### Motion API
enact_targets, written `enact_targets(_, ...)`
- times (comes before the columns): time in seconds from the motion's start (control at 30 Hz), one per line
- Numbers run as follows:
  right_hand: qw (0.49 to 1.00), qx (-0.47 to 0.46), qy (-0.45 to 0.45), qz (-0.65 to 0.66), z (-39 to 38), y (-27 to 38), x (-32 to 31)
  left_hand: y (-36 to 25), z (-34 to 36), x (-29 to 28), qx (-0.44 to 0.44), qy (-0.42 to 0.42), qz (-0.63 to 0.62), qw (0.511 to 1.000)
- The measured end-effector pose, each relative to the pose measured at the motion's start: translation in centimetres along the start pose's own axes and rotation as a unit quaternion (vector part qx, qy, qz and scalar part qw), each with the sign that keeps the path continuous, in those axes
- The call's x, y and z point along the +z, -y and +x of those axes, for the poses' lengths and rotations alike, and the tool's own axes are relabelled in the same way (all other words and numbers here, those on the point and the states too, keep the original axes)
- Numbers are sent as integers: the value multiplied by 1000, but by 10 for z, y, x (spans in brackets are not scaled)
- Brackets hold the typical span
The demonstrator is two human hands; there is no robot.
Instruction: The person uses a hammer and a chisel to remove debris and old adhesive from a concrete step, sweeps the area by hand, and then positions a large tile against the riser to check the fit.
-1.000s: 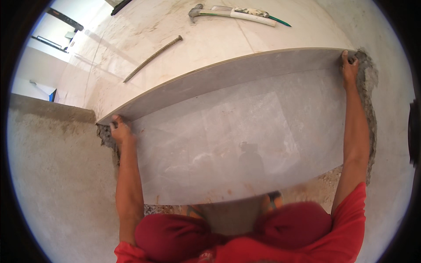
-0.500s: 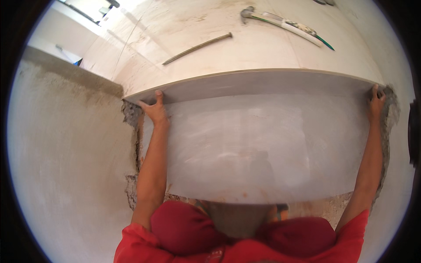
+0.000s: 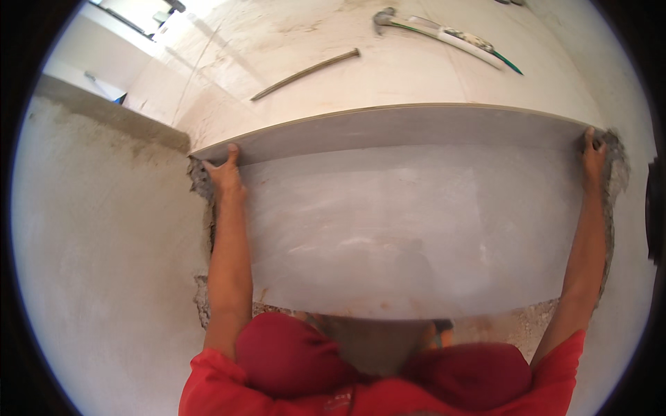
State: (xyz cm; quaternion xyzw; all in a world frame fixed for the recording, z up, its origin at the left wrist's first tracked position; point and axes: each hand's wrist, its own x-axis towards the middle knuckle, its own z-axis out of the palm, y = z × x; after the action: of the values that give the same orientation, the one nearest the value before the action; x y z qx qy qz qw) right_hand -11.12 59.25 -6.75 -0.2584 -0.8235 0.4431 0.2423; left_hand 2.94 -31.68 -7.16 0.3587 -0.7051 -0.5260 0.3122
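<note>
A long grey tile strip point(image 3: 416, 126) stands upright against the front of a cream step. A wide grey slab point(image 3: 388, 229), its surface smeared, lies flat at its foot. My left hand point(image 3: 226, 173) grips the strip's left end, thumb raised against its face and fingers toward the broken wall edge. At the opposite end my right hand point(image 3: 594, 158) holds the strip, thumb up, its fingers partly hidden in the gap by the right wall. Both arms are stretched forward over the slab's sides.
On the cream step point(image 3: 409, 76) above lie a claw hammer point(image 3: 444, 36) with a green-tipped handle and a long, slightly bent metal rod with a head point(image 3: 305, 73). Plastered walls point(image 3: 111, 222) flank both sides, with chipped, rough edges point(image 3: 201, 177). My knees point(image 3: 291, 353) are close to the slab's near edge.
My left hand has shifted slightly left along the strip's end. My right hand stays at its end. The whole view has moved a little, so the hammer and rod appear slightly higher and further left.
</note>
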Motion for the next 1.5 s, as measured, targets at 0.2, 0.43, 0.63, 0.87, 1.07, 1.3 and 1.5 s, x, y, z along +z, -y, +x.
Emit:
enact_targets(0.2,999,-9,-33,21,-9,2,16,-5,4,-11,3,-8,12,1000)
enact_targets(0.43,998,7,-59,35,-29,18,17,-25,-19,-6,-37,32,-10,999)
enact_targets(0.63,999,-2,-43,7,-21,10,12,-19,-23,0,-23,29,-20,999)
enact_targets(0.87,990,41,-38,131,-45,34,33,-9,-20,16,-3,-66,-44,997)
enact_targets(1.07,995,10,-15,94,-33,19,14,-23,-22,33,-46,-109,-69,991)
enact_targets(1.3,990,-27,22,134,-50,14,5,-35,-34,36,-42,-108,-126,985)
enact_targets(1.5,991,-25,14,132,-42,6,10,-37,-76,43,360,-162,254,883)
